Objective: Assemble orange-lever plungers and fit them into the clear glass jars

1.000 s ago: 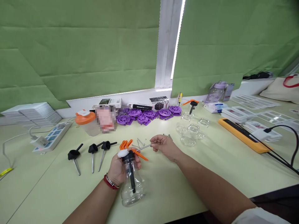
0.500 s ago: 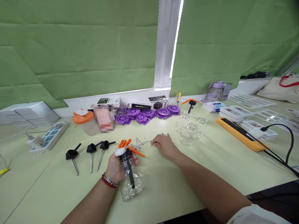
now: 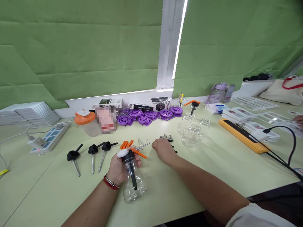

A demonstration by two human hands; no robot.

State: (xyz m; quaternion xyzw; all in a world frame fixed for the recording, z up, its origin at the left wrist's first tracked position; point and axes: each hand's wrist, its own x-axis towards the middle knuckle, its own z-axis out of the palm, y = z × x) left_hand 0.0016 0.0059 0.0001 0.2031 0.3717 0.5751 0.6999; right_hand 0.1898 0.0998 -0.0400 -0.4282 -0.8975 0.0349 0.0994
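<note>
My left hand (image 3: pixel 119 168) is wrapped round the neck of a clear bottle (image 3: pixel 136 193) with a black cap and a black tube inside; its thumb has a white covering. An orange lever (image 3: pixel 141 154) and a thin metal rod (image 3: pixel 144 145) stick out from the bottle's top. Close to the rod's tip, my right hand (image 3: pixel 163 150) is closed in a pinch low over the table, and its fingers hide whatever is between them. Several springs (image 3: pixel 167 136) and small black parts (image 3: pixel 175 151) lie beside it. Loose orange levers (image 3: pixel 127 144) rest behind the bottle.
Several black caps with metal tubes (image 3: pixel 92 149) lie at left. Purple folded holders (image 3: pixel 144 119) line the back. Clear bottles (image 3: pixel 189 140) stand right of centre, before an orange power strip (image 3: pixel 243 135). A white power strip (image 3: pixel 50 138) sits at far left. Another person's hand (image 3: pixel 298 119) shows at the right edge.
My right hand has shifted slightly left and down, uncovering more springs and black parts. The left hand and bottle stay nearly still. Another person's hand has appeared at the right edge.
</note>
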